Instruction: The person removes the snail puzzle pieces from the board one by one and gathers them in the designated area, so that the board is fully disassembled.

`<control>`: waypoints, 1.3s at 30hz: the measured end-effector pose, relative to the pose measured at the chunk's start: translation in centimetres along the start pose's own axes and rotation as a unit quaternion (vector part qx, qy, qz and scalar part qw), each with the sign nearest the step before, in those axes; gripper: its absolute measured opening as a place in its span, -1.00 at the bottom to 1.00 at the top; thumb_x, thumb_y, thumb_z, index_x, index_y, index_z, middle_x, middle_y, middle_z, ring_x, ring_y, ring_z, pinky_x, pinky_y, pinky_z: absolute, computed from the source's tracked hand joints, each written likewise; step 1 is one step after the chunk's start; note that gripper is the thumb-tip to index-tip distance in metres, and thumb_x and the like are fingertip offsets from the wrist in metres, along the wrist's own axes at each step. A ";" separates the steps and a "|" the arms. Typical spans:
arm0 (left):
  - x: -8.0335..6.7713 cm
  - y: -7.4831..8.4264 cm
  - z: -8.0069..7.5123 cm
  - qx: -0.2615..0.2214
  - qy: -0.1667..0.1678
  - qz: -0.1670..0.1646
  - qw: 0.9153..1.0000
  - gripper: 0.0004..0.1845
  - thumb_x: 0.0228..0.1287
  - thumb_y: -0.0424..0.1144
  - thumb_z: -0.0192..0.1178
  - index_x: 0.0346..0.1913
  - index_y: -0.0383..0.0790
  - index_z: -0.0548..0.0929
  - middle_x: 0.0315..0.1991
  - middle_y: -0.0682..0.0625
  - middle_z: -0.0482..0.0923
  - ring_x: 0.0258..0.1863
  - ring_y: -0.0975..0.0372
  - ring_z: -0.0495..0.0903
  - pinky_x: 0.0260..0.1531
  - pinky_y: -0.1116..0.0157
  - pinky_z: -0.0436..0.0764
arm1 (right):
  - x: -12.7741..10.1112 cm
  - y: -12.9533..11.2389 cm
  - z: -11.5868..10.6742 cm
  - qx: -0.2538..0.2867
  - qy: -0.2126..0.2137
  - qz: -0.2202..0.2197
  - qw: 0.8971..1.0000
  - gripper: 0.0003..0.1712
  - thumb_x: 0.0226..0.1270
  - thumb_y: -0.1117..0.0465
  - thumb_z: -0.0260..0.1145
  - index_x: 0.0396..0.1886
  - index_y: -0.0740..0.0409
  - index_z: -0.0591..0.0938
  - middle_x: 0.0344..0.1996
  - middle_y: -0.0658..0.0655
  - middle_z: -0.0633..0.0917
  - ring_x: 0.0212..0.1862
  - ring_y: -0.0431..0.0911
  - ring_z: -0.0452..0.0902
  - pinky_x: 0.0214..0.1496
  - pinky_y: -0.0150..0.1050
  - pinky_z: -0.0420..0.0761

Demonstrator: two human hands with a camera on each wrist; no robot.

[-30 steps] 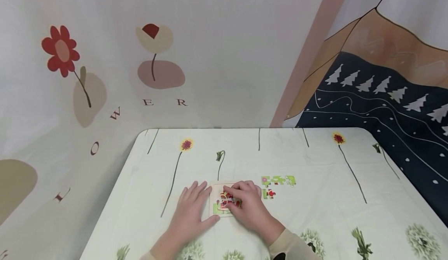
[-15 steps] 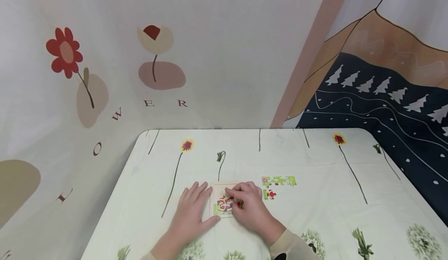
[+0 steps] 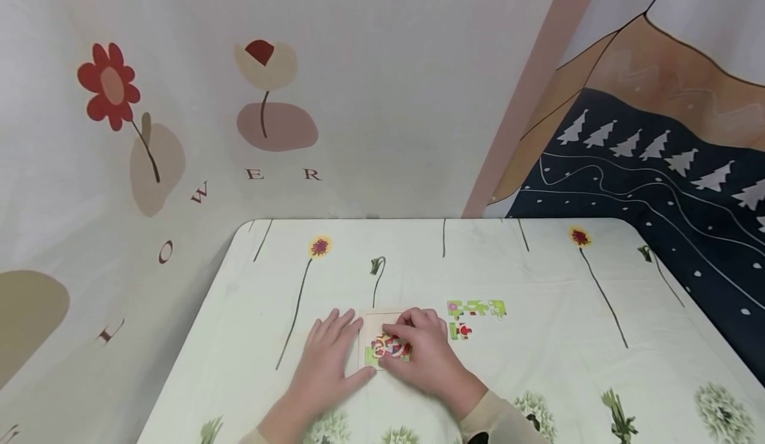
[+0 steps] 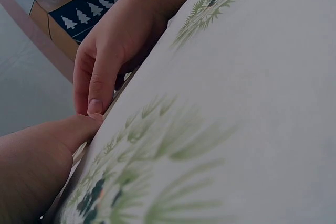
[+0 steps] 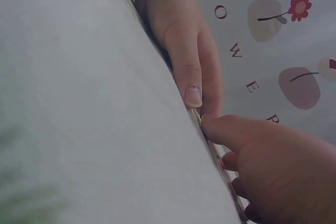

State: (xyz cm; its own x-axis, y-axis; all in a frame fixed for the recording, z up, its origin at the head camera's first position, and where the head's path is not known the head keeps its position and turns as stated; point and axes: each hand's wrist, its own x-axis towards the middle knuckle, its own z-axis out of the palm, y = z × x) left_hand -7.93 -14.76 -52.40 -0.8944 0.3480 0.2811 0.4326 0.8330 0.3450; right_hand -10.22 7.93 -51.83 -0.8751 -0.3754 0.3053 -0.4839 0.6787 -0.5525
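A pale jigsaw board [image 3: 373,320] lies between the hands in the head view. Joined puzzle pieces [image 3: 388,347] in red, white and green fill its lower part. The left hand [image 3: 323,361] lies spread along the board's left side, its thumb at the lower left corner. The right hand [image 3: 427,358] is curled over the board's right side. Its thumb and forefinger hold a puzzle piece among the joined ones, and the palm hides the board's right part. In the wrist views, the left thumb [image 4: 79,132] and the right thumb [image 5: 226,129] meet low at the board's near edge.
To the right of the board lie a row of loose green puzzle pieces [image 3: 476,308] and a red and green piece [image 3: 460,331] just below it. A white flower-print cloth [image 3: 526,285] covers the table. Patterned fabric [image 3: 388,99] hangs behind the far edge.
The right thumb and forefinger have drawn a piece a little to the right, then moved back left over the joined pieces. More of the picture now shows joined. The left hand has stayed put.
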 end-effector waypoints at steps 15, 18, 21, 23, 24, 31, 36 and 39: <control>0.0 -0.1 0.1 0.003 -0.002 -0.003 1.000 -0.10 0.06 0.41 0.17 0.38 -0.07 0.39 0.42 -0.03 0.25 0.45 -0.03 0.08 0.37 -0.13 0.00 | 0.1 0.4 0.1 -0.031 0.005 -0.046 0.998 -0.47 -0.07 -0.27 0.48 -0.07 -0.22 0.73 -0.16 -0.21 0.44 -0.05 -0.15 0.22 0.03 -0.08 0.21; 0.0 -0.1 0.1 -0.001 -0.001 -0.002 1.000 -0.10 0.07 0.41 0.18 0.38 -0.07 0.39 0.42 -0.03 0.25 0.45 -0.03 0.07 0.37 -0.13 0.00 | 0.1 0.6 0.2 -0.040 0.019 -0.081 0.996 -0.50 -0.08 -0.26 0.48 -0.13 -0.18 0.75 -0.18 -0.22 0.46 -0.04 -0.17 0.23 0.03 -0.10 0.22; 0.0 -0.1 0.1 -0.001 -0.003 -0.002 1.000 -0.10 0.07 0.41 0.17 0.39 -0.07 0.38 0.42 -0.03 0.25 0.45 -0.02 0.07 0.37 -0.13 0.00 | 0.2 0.7 0.1 -0.041 0.028 -0.105 0.993 -0.53 -0.10 -0.23 0.50 -0.17 -0.18 0.75 -0.20 -0.24 0.49 -0.04 -0.20 0.26 0.04 -0.11 0.24; 0.0 -0.1 0.1 0.000 -0.004 -0.002 1.000 -0.09 0.07 0.41 0.18 0.39 -0.08 0.38 0.42 -0.03 0.25 0.45 -0.03 0.07 0.37 -0.13 0.00 | 0.2 0.7 0.1 -0.038 0.027 -0.110 0.993 -0.54 -0.11 -0.21 0.51 -0.16 -0.20 0.74 -0.20 -0.27 0.52 -0.05 -0.23 0.28 0.04 -0.14 0.25; 0.0 0.0 0.1 0.000 -0.004 -0.003 1.000 -0.09 0.06 0.41 0.18 0.39 -0.08 0.38 0.42 -0.03 0.25 0.45 -0.03 0.07 0.37 -0.13 0.00 | 0.2 0.6 0.0 -0.034 0.025 -0.112 0.993 -0.53 -0.12 -0.20 0.51 -0.15 -0.20 0.73 -0.20 -0.28 0.55 -0.05 -0.25 0.29 0.04 -0.15 0.26; 0.0 0.0 0.0 0.005 -0.006 -0.003 1.000 -0.08 0.06 0.41 0.19 0.40 -0.09 0.37 0.43 -0.04 0.23 0.45 -0.04 0.07 0.38 -0.12 -0.02 | 0.1 0.3 -0.2 0.015 0.004 -0.119 0.993 -0.45 -0.09 -0.09 0.56 -0.02 -0.14 0.71 -0.26 -0.33 0.66 -0.15 -0.37 0.35 -0.06 -0.25 0.25; 0.0 0.0 0.1 0.007 -0.010 -0.006 1.000 -0.07 0.06 0.42 0.17 0.41 -0.08 0.36 0.44 -0.02 0.21 0.45 -0.03 0.06 0.39 -0.11 -0.04 | -0.1 0.3 -0.5 0.050 -0.008 -0.119 0.992 -0.44 -0.07 -0.01 0.57 0.02 -0.08 0.72 -0.25 -0.33 0.67 -0.16 -0.38 0.37 -0.10 -0.27 0.24; 0.0 -0.1 0.1 0.007 -0.014 -0.009 1.000 -0.07 0.07 0.42 0.16 0.41 -0.08 0.36 0.44 -0.02 0.21 0.46 -0.02 0.05 0.39 -0.11 -0.04 | -0.3 0.4 -0.6 0.052 -0.022 -0.124 0.991 -0.44 -0.07 0.04 0.54 0.05 -0.09 0.71 -0.24 -0.34 0.65 -0.17 -0.38 0.36 -0.11 -0.25 0.24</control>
State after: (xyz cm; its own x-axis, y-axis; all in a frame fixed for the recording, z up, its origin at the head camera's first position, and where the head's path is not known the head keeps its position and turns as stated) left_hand -7.94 -14.76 -52.52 -0.9045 0.3453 0.2501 0.4157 0.8448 0.3369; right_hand -10.15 8.70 -51.67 -0.7278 -0.5508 0.4087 -0.6790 0.4950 -0.5421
